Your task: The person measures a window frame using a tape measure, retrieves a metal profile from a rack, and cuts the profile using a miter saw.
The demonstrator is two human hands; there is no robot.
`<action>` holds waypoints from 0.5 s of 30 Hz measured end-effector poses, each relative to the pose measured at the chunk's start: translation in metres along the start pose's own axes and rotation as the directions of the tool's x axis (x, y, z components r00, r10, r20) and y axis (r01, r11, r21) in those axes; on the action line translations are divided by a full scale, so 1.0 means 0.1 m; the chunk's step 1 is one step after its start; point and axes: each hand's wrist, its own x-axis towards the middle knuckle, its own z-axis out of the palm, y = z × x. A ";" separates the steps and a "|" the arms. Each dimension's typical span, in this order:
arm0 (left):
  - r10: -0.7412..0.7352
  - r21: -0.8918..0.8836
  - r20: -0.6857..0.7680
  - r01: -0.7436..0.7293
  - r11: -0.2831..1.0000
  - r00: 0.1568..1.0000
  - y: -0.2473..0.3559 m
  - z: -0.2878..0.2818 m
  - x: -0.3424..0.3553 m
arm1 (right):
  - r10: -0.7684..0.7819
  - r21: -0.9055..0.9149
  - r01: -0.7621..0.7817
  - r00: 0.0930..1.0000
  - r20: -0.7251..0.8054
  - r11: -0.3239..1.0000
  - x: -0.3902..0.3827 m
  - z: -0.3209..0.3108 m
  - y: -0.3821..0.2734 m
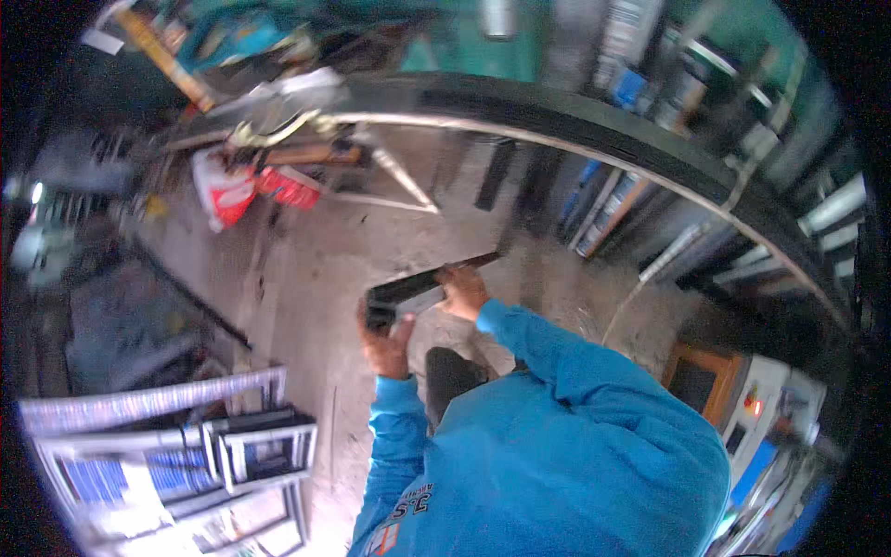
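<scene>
A dark, narrow profile piece [418, 283], with a pale lower face near its middle, is held out over the concrete floor at a slant. My left hand [382, 339] grips its nearer, blocky left end, thumb raised along the side. My right hand [461, 290] is closed on it further along, and its thin far end sticks out up and to the right. Both blue-sleeved forearms come up from below, and my dark-clad leg shows under the piece.
A long dark rack beam [557, 116] arches across the top, with upright profiles [608, 209], an angled pale bar [399, 176] and a red-and-white bag [227, 195]. White frames [264, 390] lean at lower left; a wooden-framed panel [701, 381] stands at right.
</scene>
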 end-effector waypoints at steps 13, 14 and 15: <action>0.047 0.174 0.096 -0.064 0.983 0.994 -0.14 -0.13 1.30 | 0.513 0.286 -0.479 0.857 -0.052 0.830 0.55 -0.89 1.16; 0.073 0.264 0.090 -0.095 0.960 0.993 -0.14 -0.15 1.41 | 0.578 0.308 -0.561 0.815 0.045 0.768 0.59 -1.08 1.24; 0.115 0.351 0.080 -0.136 0.926 0.990 -0.14 -0.16 1.52 | 0.633 0.297 -0.619 0.772 0.062 0.727 0.58 -1.18 1.25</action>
